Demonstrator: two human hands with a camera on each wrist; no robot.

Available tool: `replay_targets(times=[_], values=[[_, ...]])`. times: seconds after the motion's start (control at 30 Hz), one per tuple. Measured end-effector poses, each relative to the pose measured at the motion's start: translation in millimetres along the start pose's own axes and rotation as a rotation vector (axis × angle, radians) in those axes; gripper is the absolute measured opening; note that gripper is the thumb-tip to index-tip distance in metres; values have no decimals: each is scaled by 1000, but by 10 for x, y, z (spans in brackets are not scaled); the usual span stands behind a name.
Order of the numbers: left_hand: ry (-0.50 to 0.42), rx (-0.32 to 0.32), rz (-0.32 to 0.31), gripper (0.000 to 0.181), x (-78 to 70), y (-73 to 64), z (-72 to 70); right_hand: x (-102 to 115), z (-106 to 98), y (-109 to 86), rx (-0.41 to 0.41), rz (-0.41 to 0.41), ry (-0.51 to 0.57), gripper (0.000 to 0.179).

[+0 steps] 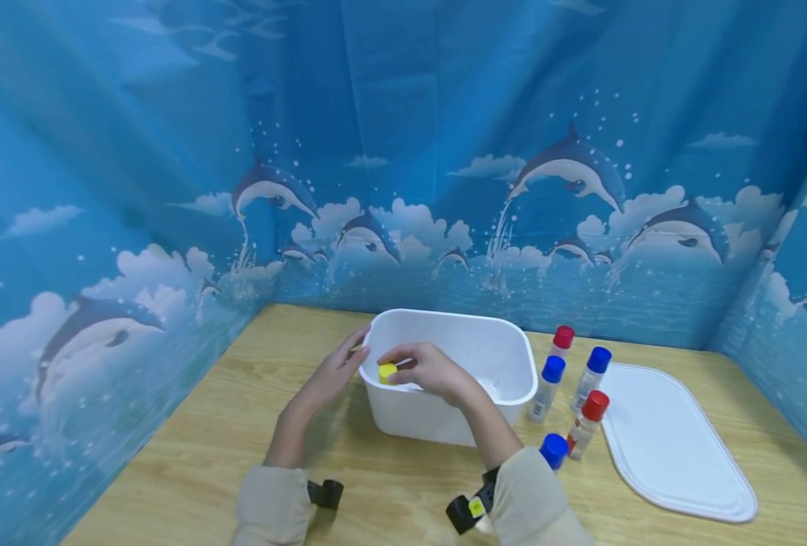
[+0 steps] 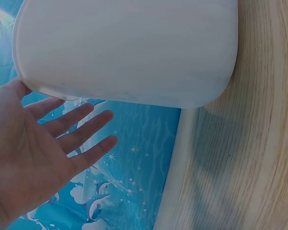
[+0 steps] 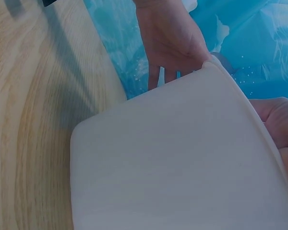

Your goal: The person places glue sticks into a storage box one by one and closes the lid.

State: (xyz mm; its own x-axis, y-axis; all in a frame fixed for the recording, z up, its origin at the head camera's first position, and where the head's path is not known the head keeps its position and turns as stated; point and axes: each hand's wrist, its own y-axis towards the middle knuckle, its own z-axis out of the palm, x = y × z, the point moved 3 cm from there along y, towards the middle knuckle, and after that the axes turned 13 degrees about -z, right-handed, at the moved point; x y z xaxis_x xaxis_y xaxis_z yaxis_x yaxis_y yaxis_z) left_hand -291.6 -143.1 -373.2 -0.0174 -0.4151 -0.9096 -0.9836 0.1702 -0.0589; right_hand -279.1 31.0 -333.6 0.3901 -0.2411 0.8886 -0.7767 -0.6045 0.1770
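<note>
A white plastic bin (image 1: 417, 417) stands on the wooden table. My left hand (image 1: 331, 375) is at its left end; in the left wrist view the thumb of that hand (image 2: 33, 143) meets the rim while the other fingers spread out straight beside the outer wall. My right hand (image 1: 434, 369) reaches over the near rim and pinches a yellow cap (image 1: 387, 372) inside the bin's left part. Whatever lies below the cap is hidden by the near wall. In the right wrist view the bin's outer wall (image 3: 182, 158) covers most of the right hand's fingers.
Right of the bin stand several clear bottles, among them a blue-capped bottle (image 1: 547, 388) and a red-capped bottle (image 1: 586, 425). Beyond them a white lid-like panel (image 1: 676, 440) lies flat on the table (image 1: 199, 470). A dolphin-print curtain (image 1: 403, 152) encloses the back and sides.
</note>
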Motion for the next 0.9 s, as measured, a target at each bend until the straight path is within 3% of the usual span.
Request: replay_targets(times=[0.33,0.63,0.9], values=[[-18,33,-23,50,-78,-51,-17,0,3,2,20,-8,-25,29],[7,1,14,49,3,15,8,59,-19,-6,13,-40,-64,29],[5,8,-8,54,8,6,-8,325,-140,-123,-52,-139,-118,30]])
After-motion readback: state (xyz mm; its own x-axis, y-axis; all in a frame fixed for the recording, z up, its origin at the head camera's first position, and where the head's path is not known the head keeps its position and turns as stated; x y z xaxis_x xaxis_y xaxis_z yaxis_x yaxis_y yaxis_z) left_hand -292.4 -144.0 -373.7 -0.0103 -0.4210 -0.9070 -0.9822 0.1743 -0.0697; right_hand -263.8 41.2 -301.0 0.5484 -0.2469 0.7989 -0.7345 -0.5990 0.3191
